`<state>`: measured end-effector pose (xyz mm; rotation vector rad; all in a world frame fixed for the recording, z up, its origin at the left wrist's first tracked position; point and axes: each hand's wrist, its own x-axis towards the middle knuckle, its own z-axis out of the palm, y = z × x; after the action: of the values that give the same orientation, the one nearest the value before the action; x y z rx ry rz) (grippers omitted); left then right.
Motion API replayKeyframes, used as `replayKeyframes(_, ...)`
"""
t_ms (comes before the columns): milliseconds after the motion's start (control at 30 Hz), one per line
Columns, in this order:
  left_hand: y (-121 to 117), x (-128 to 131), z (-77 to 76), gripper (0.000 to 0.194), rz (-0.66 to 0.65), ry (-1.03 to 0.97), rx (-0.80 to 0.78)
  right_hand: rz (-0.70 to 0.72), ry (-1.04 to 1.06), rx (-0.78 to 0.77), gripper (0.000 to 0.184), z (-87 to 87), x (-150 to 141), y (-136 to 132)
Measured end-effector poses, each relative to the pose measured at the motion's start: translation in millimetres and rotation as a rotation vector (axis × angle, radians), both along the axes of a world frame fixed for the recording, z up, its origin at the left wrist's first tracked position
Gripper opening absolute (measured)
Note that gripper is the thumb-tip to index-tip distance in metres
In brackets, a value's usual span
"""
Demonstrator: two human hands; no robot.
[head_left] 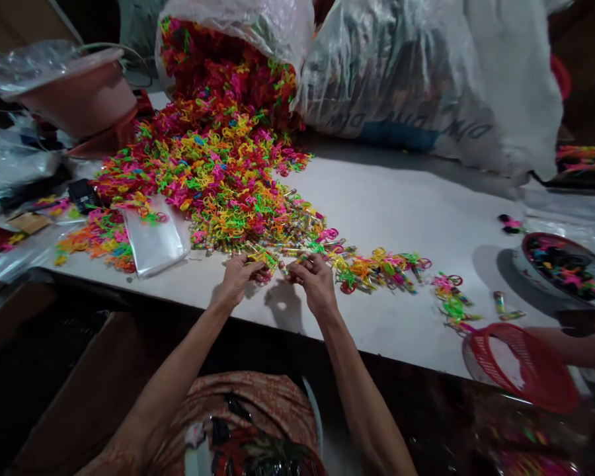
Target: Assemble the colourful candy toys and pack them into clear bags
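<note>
A big heap of small bright plastic toys [228, 172] spreads over the white table [377, 205]. My left hand [238, 279] is closed on a few of these toys, pink and green, at the heap's front edge. Beside it, my right hand [317, 281] pinches something small, mostly covered by the fingers. Thin clear tubes with coloured filling [302, 250] lie just beyond both hands. Right of my right hand runs a line of toys with tubes attached [377, 268]. A stack of clear plastic bags [156, 241] lies to the left of my left hand.
Toys spill from a large sack [277, 26]; another full sack [401, 73] stands beside it. A pink basin [79, 99] is at left. At right are a bowl of dark and bright pieces [560, 271], a red basket [525, 363] and another person's forearm [570, 345].
</note>
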<state>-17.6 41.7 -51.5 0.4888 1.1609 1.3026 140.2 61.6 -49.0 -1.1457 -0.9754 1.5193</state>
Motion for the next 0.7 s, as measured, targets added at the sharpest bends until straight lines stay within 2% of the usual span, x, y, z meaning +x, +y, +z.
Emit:
replayKeyframes(167, -6, 17, 3.7, 0.023, 0.163, -0.162, -0.074, -0.058, 0.119, -0.093, 0.037, -1.8, -11, -23)
replayKeyframes(267, -9, 22, 2.9, 0.021, 0.101, -0.215, -0.105, -0.083, 0.143, -0.111, 0.034, -9.6, -12, -27)
replayKeyframes(367, -14, 27, -3.0, 0.023, -0.007, -0.182, -0.125, -0.074, 0.173, -0.116, 0.032, -15.4, -11, -23)
replayKeyframes(467, -21, 34, -10.3, 0.027, -0.069, -0.151, -0.116, -0.128, 0.146, -0.135, 0.032, -17.7, -7, -19)
replayKeyframes(600, -25, 34, -14.6, 0.031, -0.066, -0.174, -0.135, -0.165, 0.081, -0.148, 0.025, -16.9, 10, -20)
replayKeyframes(700, -22, 29, -13.6, 0.031, -0.049, -0.186, -0.169, -0.056, 0.0, -0.122, 0.02, -13.6, 26, -26)
